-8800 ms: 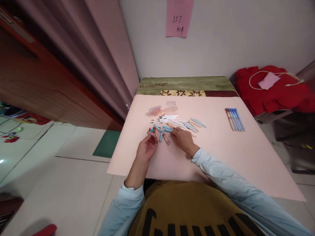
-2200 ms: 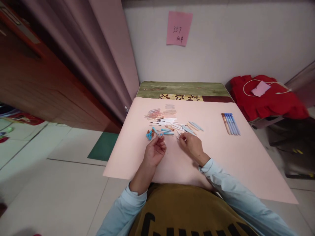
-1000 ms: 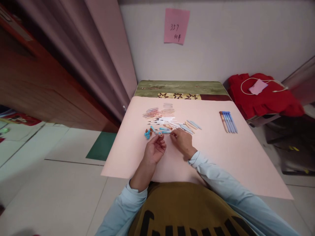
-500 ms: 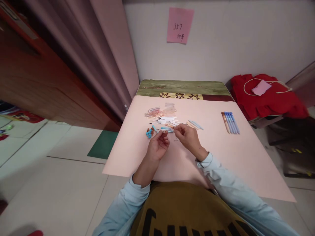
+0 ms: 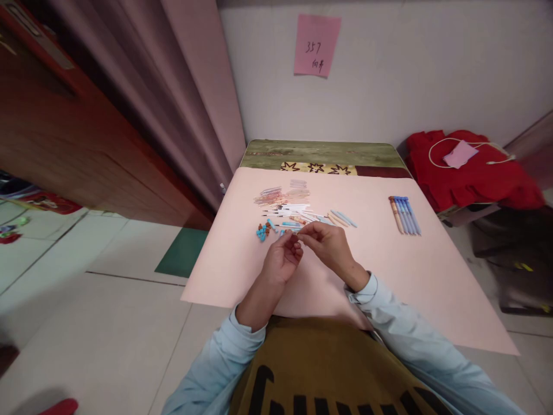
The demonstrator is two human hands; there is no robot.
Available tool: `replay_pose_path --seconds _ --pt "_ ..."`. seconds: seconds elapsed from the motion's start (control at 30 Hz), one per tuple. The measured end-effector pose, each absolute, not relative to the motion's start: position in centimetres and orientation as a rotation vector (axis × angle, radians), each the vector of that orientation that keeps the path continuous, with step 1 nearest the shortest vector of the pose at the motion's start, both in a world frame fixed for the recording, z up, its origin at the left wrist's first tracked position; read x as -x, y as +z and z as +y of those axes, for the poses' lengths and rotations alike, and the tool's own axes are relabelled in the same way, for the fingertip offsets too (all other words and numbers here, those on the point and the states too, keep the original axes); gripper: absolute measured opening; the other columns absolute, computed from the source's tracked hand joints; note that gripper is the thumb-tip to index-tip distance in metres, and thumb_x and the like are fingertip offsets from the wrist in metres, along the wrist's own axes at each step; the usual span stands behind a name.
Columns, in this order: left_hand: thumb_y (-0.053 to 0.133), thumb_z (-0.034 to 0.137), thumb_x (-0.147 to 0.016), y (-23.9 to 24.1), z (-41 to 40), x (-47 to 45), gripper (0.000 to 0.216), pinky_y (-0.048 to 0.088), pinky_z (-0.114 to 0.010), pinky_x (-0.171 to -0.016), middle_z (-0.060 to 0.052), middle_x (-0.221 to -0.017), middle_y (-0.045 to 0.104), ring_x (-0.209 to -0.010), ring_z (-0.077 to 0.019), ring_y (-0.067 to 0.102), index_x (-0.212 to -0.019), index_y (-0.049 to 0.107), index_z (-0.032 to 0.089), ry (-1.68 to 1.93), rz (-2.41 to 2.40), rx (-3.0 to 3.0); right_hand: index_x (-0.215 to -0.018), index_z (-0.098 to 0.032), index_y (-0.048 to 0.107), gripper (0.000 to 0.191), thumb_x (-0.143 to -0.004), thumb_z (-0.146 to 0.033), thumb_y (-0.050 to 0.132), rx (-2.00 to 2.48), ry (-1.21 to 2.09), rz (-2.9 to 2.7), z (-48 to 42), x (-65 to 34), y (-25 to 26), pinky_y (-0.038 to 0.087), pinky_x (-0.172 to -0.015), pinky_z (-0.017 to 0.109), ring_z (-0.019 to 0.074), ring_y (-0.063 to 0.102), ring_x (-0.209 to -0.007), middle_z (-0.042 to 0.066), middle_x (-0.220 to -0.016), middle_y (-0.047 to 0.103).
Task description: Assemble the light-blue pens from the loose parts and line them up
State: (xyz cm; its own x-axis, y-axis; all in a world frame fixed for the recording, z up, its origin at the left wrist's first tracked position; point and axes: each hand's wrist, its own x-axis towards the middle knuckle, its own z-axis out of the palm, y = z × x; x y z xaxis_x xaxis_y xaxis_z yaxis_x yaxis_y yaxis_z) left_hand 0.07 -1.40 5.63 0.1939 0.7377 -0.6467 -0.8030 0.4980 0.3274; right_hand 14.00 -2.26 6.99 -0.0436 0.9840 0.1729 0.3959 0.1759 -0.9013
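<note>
My left hand (image 5: 283, 259) and my right hand (image 5: 328, 245) meet just above the pink table cover (image 5: 380, 271), fingertips touching. Both are pinched shut on a small pen part that I cannot make out clearly. Just beyond them lies a scatter of loose pen parts (image 5: 298, 212): white refills, blue and tan barrels, clear tubes. A little heap of blue and brown caps (image 5: 263, 230) sits to the left of my left hand.
A row of several assembled blue pens and one tan pen (image 5: 405, 207) lies at the right of the cover. A red cloth with a cable (image 5: 470, 167) sits right of the table. A pink note (image 5: 317, 37) hangs on the wall. A curtain (image 5: 173, 98) hangs at the left.
My right hand has left the parts pile and come to my left hand; the two now pinch together over the cover. The left hand has shifted slightly right.
</note>
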Motion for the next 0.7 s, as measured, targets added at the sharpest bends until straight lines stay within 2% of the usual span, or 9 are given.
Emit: replay_pose_path --seconds 0.17,0.3,0.57,0.7 --pt "0.062 0.011 -0.086 6.6 -2.0 -0.3 0.004 0.046 -0.015 -0.046 -0.003 -0.069 0.065 -0.051 -0.0058 0.054 -0.083 0.064 0.011 1.098 0.678 0.073 -0.085 -0.021 0.072 0.018 -0.083 -0.039 0.07 1.313 0.76 -1.464 -3.5 -14.5 7.8 0.051 -0.062 0.026 0.0147 0.064 -0.064 0.003 -0.076 0.072" --pt "0.06 0.007 -0.086 6.7 -2.7 -1.1 0.006 0.048 -0.015 -0.049 -0.003 -0.069 0.064 -0.054 -0.0064 0.056 -0.086 0.065 0.01 1.018 0.571 0.093 -0.085 -0.022 0.073 0.02 -0.084 -0.041 0.07 1.277 0.719 -1.475 -4.4 -15.0 8.4 0.052 -0.065 0.027 0.0153 0.065 -0.068 0.004 -0.082 0.073" --pt "0.058 0.008 -0.089 6.5 -2.8 -1.7 0.007 0.051 -0.015 -0.053 -0.004 -0.071 0.067 -0.055 -0.0063 0.059 -0.086 0.065 0.009 1.053 0.583 0.102 -0.086 -0.025 0.074 0.016 -0.089 -0.037 0.065 1.328 0.478 -1.681 -5.2 -15.1 8.9 0.052 -0.072 0.029 0.0176 0.066 -0.079 0.005 -0.087 0.073" --pt "0.06 0.004 -0.085 6.1 -3.4 -2.0 0.007 0.05 -0.015 -0.051 -0.003 -0.069 0.066 -0.054 -0.0063 0.059 -0.083 0.063 0.011 1.092 0.677 0.095 -0.087 -0.025 0.073 0.016 -0.091 -0.034 0.061 1.434 0.402 -1.796 -5.3 -14.9 8.2 0.048 -0.068 0.025 0.0157 0.065 -0.077 0.004 -0.086 0.072"
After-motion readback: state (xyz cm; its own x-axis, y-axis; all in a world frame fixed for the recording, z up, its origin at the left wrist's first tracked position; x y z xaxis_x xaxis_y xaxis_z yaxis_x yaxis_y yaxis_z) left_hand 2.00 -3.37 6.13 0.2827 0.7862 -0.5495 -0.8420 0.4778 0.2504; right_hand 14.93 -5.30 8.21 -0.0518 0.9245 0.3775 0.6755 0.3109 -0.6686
